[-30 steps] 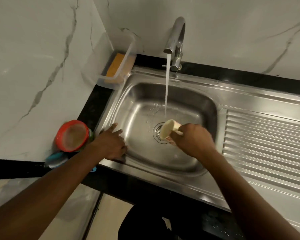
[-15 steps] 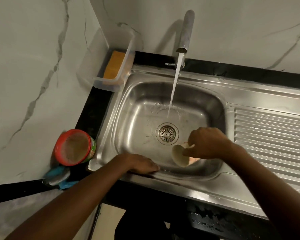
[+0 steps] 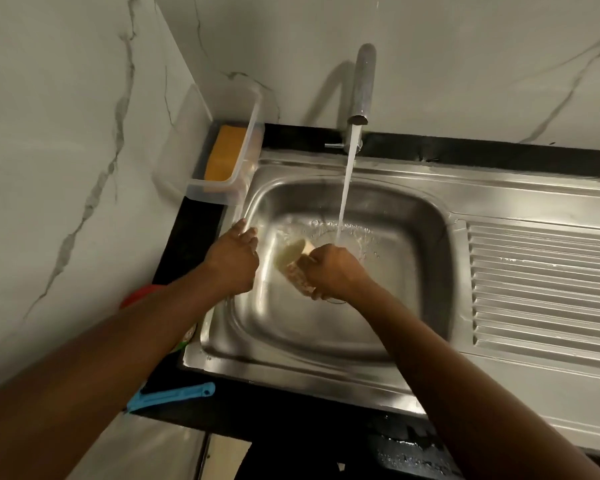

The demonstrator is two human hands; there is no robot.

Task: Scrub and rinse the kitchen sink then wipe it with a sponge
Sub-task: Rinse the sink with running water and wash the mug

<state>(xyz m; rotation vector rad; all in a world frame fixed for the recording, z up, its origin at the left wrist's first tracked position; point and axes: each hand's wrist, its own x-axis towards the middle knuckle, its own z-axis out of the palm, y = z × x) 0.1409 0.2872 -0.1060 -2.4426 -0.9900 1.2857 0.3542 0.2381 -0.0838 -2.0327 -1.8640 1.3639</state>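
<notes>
Gripping a tipped cup in the right hand, the person should pour slowly down the sink wall where the left hand rests loose-fingered, the sponge waiting in its back-corner tub.

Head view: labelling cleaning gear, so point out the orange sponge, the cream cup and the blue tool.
Orange rectangular sponge (image 3: 224, 154): head view, top face.
Cream round cup (image 3: 288, 254): head view, inside its mouth.
Blue plastic tool (image 3: 174, 394): head view, mid-handle.

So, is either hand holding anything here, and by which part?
The right hand grips a cup by its side, mouth tilted left. The left hand holds nothing, resting on the sink edge.
</notes>
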